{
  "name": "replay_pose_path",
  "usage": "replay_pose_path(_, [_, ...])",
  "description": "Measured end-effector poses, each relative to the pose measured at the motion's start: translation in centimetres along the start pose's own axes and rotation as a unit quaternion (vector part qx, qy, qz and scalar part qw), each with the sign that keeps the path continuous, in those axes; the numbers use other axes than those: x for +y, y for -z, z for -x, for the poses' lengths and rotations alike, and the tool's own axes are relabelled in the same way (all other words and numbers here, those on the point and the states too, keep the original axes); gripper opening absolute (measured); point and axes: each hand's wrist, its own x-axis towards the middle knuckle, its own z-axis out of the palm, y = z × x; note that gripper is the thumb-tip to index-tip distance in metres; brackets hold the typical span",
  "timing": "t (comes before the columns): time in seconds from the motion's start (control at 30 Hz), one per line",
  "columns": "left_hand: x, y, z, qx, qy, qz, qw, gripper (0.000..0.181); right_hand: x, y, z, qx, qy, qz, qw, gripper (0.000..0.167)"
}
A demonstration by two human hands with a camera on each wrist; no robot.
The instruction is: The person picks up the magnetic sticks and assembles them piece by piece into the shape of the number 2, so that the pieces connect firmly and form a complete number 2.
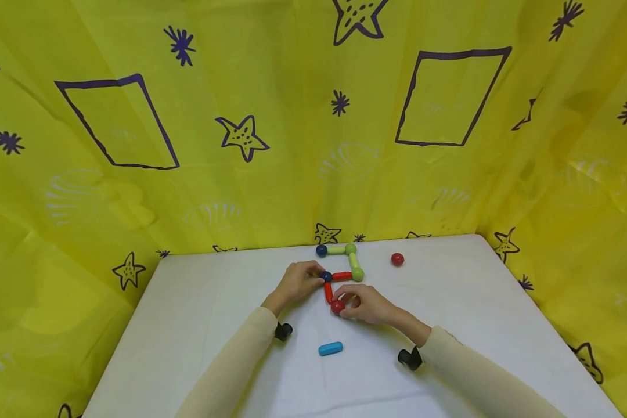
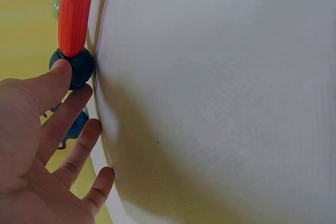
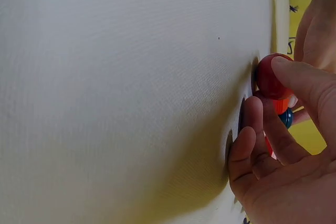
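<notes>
With thumb and fingertips my left hand (image 1: 299, 282) pinches a dark blue ball (image 2: 80, 69). From that ball a red rod (image 2: 74, 17) points toward my right hand (image 1: 368, 303), which holds a red ball (image 3: 272, 77) between thumb and fingers. The red ball is right by the rod's end; whether they touch I cannot tell. A second red rod (image 1: 342, 276) runs from the blue ball to a green ball (image 1: 357, 274). Beyond it, a green rod (image 1: 353, 261), another green ball (image 1: 350, 248), a further green rod (image 1: 337, 251) and a dark blue ball (image 1: 321, 251) continue the chain.
A loose red ball (image 1: 397, 259) lies toward the back right of the white table (image 1: 214, 302). Nearer the front, between the forearms, is a light blue rod (image 1: 331, 348). A yellow patterned curtain (image 1: 292, 191) hangs behind and beside the table.
</notes>
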Motion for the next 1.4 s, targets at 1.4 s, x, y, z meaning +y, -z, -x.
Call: replay_pose_path(1.4, [-0.1,0.0,0.0,0.001,-0.006,-0.004,1.0,0.016,-0.7,-1.3,-0.8,-0.004,0.004,0.004,1.0,0.034])
